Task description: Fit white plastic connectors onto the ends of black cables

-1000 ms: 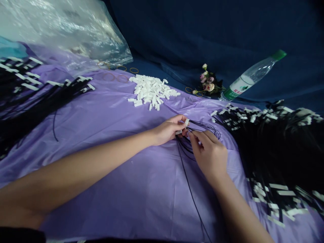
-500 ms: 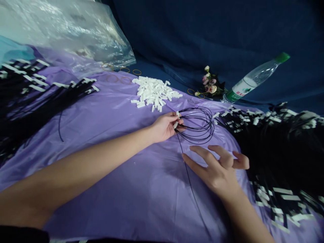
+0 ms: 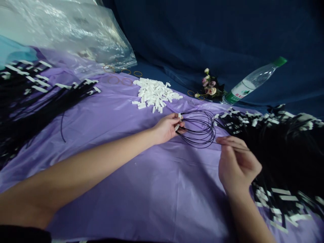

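Note:
Near the middle of the view, my left hand (image 3: 168, 129) is closed on small white plastic pieces (image 3: 180, 116) that gather a looped black wire (image 3: 210, 126). The loops spread to the right of my fingers in a rounded bundle. To the right of the loops, my right hand (image 3: 239, 162) is closed in a pinch around a dark strand, seemingly the loose end of this wire. Part of that strand is blurred near the fingertips. Behind my left hand lies a heap of similar small white pieces (image 3: 154, 92).
A purple plastic sheet (image 3: 131, 192) covers the table. Bundles of black wires with white ends lie at left (image 3: 43, 111) and right (image 3: 280, 152). A clear plastic bag (image 3: 83, 33), rubber bands (image 3: 138, 73), artificial flowers (image 3: 210, 86) and a tilted bottle (image 3: 253, 82) are at the back.
My right hand has gone from spread fingers to a pinch and moved right. The loose wire end, which hung down toward me, now runs right to that hand. My left hand keeps its hold.

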Motion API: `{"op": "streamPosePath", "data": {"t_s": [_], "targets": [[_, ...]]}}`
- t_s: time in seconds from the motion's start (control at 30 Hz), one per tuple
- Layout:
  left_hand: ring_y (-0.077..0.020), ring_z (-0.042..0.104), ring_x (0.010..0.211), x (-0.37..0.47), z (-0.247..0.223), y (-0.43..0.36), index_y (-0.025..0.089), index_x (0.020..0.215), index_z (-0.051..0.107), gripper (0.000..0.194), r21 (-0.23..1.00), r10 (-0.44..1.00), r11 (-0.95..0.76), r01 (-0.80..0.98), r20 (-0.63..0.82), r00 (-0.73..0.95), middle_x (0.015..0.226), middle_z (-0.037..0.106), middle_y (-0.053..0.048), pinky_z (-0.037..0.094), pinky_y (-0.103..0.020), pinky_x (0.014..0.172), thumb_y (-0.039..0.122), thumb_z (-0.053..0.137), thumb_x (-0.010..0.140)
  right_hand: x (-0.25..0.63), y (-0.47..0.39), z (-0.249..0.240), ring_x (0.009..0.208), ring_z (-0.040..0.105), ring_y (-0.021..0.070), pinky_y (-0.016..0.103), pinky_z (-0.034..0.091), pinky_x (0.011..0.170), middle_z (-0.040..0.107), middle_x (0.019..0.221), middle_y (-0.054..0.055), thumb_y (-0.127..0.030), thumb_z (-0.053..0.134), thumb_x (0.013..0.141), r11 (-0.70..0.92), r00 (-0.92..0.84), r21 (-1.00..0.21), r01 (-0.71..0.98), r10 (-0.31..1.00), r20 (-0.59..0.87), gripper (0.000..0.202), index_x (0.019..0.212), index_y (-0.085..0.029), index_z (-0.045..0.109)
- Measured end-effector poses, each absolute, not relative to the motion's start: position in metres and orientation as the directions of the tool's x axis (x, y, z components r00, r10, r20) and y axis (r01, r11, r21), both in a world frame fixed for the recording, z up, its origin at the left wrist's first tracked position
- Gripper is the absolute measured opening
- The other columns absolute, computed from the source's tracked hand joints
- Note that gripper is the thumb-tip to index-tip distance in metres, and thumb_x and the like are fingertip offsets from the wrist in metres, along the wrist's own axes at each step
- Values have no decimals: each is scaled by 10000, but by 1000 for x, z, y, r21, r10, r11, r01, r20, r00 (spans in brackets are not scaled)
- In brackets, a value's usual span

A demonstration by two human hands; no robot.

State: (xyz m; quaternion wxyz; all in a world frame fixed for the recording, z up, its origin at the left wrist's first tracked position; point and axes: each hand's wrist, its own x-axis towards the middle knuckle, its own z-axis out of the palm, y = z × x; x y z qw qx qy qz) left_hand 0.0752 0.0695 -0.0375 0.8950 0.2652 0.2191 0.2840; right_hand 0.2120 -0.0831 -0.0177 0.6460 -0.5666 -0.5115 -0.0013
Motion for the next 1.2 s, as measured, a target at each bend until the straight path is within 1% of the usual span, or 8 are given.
{"op": "streamPosePath", "data": {"t_s": [0.07,0.13,0.23,0.3,0.37,0.5,0.93,1.2], "targets": [[-108,536,643,74,-36,68,170,814,463,110,618,607,696,-365,-235,759,670,480,7,468,-268,672,89,441,884,219,-81,-15,842,638,164,414,518,842,621,850,8,-324,601,862,386,694,-878,284,550,466,108,817,-239,651],[-113,550,674,73,-35,67,175,819,457,97,648,588,687,-330,-227,777,676,486,6,452,-263,690,110,442,889,226,-80,-9,746,614,111,351,530,820,578,770,-37,-408,578,875,417,764,-908,44,572,300,152,841,-273,639],[-119,550,693,73,-36,64,180,828,451,83,693,571,655,-302,-192,798,675,488,9,432,-275,728,112,454,875,228,-83,-4,553,504,74,240,504,594,488,628,-79,-372,629,844,436,753,-898,-57,610,248,95,913,-310,649],[-122,541,690,73,-38,63,182,827,450,77,712,569,634,-301,-167,805,666,481,12,418,-283,738,114,468,860,220,-85,-5,473,446,78,217,425,469,475,554,-82,-285,666,812,382,709,-922,65,633,313,116,928,-289,669],[-126,532,693,74,-39,61,183,825,451,65,733,572,609,-304,-140,808,660,475,14,406,-284,744,131,477,856,210,-87,-10,448,461,88,231,401,449,528,531,-58,-237,689,781,249,615,-904,348,667,421,97,877,-239,700],[-107,500,683,74,-38,58,178,824,455,59,794,566,533,-294,-76,821,671,489,14,381,-261,743,137,478,860,195,-85,-18,499,548,106,244,435,500,642,611,-6,-217,687,768,58,354,-612,788,770,530,49,794,-191,719],[-102,482,667,75,-38,55,177,832,479,39,825,570,493,-276,-66,819,693,481,15,368,-264,727,148,502,843,198,-80,-20,507,569,110,229,443,501,662,627,1,-241,619,814,5,336,-588,809,816,470,113,774,-184,708],[-103,473,663,75,-40,57,191,854,473,50,865,541,439,-242,-40,840,728,471,22,350,-273,699,210,518,847,199,-78,-23,489,549,104,216,415,473,651,623,-3,-278,592,836,-57,417,-676,734,824,384,150,806,-175,697]]}}
